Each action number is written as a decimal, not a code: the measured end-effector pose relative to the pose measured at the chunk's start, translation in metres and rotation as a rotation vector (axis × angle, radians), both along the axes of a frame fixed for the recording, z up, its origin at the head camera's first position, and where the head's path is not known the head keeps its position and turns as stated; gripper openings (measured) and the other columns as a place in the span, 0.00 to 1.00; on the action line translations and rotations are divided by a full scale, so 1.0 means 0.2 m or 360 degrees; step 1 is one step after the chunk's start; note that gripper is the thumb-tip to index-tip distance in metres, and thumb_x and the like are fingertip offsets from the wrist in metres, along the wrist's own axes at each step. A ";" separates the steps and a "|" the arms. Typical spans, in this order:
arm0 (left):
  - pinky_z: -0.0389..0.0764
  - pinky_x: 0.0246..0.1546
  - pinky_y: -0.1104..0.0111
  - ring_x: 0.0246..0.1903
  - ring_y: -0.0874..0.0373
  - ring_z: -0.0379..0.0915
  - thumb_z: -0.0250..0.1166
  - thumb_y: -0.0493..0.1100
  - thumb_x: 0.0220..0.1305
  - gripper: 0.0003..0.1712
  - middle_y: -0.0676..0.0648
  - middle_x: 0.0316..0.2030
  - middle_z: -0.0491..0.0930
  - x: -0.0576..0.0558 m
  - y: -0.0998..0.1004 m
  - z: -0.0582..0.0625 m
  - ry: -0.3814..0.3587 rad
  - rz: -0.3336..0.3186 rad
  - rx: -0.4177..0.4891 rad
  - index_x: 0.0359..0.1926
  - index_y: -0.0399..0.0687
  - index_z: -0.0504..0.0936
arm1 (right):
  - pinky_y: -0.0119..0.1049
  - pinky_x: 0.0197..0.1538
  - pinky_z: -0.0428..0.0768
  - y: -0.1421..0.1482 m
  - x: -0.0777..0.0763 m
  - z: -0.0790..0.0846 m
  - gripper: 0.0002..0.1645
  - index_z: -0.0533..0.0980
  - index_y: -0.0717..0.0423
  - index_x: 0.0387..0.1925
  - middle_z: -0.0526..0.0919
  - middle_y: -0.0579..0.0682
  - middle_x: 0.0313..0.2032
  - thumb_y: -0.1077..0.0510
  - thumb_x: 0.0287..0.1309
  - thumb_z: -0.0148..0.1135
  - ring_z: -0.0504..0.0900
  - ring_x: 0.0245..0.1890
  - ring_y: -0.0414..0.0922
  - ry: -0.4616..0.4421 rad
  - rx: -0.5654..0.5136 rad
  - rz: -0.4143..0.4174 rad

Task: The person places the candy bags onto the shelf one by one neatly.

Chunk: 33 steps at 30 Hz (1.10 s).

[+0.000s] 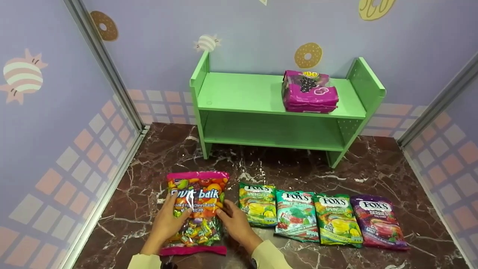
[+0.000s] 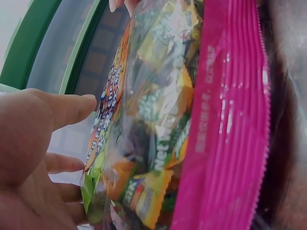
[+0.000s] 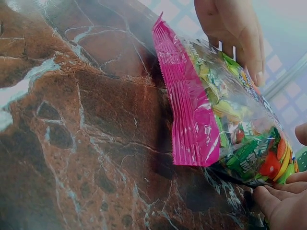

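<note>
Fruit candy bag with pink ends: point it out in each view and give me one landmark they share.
Head: the candy bag lies lower left of centre, between the left hand and right hand.
Left wrist: the candy bag spans the middle, top to bottom.
Right wrist: the candy bag slants, right of centre.
Shared landmark: its pink lower strip, at the bag's bottom, right and left edge respectively.

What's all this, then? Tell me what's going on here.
A person's left hand and right hand touch opposite sides of a large candy bag with pink ends. To the right of it, four smaller candy bags lie in a row on the dark marble surface. Behind them stands a green shelf, with one purple pack on its upper board.
</note>
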State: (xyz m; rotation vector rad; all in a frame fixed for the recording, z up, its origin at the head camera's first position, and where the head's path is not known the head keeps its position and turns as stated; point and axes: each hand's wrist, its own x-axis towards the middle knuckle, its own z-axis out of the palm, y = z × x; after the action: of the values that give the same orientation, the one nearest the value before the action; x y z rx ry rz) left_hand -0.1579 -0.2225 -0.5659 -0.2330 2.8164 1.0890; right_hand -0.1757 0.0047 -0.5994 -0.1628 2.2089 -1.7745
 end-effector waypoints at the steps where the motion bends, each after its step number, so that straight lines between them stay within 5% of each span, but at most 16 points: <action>1: 0.52 0.65 0.34 0.69 0.27 0.46 0.61 0.55 0.66 0.48 0.31 0.75 0.41 0.00 -0.01 0.00 -0.0002 -0.0003 0.0005 0.76 0.41 0.47 | 0.49 0.64 0.74 0.00 0.00 0.00 0.40 0.58 0.68 0.70 0.68 0.66 0.66 0.46 0.68 0.55 0.69 0.67 0.58 0.0002 0.0009 -0.0003; 10: 0.50 0.67 0.35 0.71 0.29 0.42 0.58 0.58 0.67 0.50 0.30 0.74 0.41 0.02 -0.09 -0.01 -0.0007 0.0030 0.0075 0.76 0.39 0.43 | 0.58 0.70 0.60 -0.03 -0.01 0.01 0.44 0.55 0.66 0.72 0.54 0.63 0.74 0.41 0.68 0.53 0.55 0.73 0.61 0.0047 0.0294 0.0051; 19: 0.47 0.69 0.36 0.72 0.29 0.38 0.51 0.70 0.66 0.55 0.30 0.74 0.40 0.02 -0.14 -0.05 -0.0157 0.0053 0.0038 0.76 0.38 0.40 | 0.59 0.73 0.52 -0.10 0.02 0.00 0.55 0.45 0.68 0.74 0.40 0.64 0.76 0.33 0.65 0.50 0.41 0.76 0.62 0.0094 0.0490 0.0044; 27: 0.42 0.68 0.35 0.72 0.29 0.35 0.49 0.74 0.63 0.60 0.29 0.74 0.39 0.03 -0.12 -0.08 -0.0204 0.0038 0.0073 0.76 0.37 0.37 | 0.60 0.72 0.53 -0.16 0.03 -0.01 0.56 0.41 0.67 0.75 0.42 0.67 0.75 0.32 0.66 0.47 0.40 0.76 0.62 0.0108 0.0558 -0.0001; 33: 0.44 0.69 0.36 0.72 0.29 0.36 0.47 0.68 0.69 0.54 0.29 0.74 0.39 0.04 -0.12 -0.10 -0.0184 0.0030 0.0141 0.76 0.37 0.35 | 0.61 0.73 0.51 -0.18 0.03 -0.01 0.53 0.43 0.67 0.74 0.46 0.66 0.75 0.34 0.67 0.47 0.42 0.76 0.62 0.0110 0.0531 0.0004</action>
State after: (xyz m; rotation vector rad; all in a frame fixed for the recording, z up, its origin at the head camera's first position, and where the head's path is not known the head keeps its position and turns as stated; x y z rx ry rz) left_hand -0.1501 -0.2459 -0.5855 -0.3042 2.6630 1.1619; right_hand -0.1696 -0.0307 -0.6013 -0.1538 2.5123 -1.3898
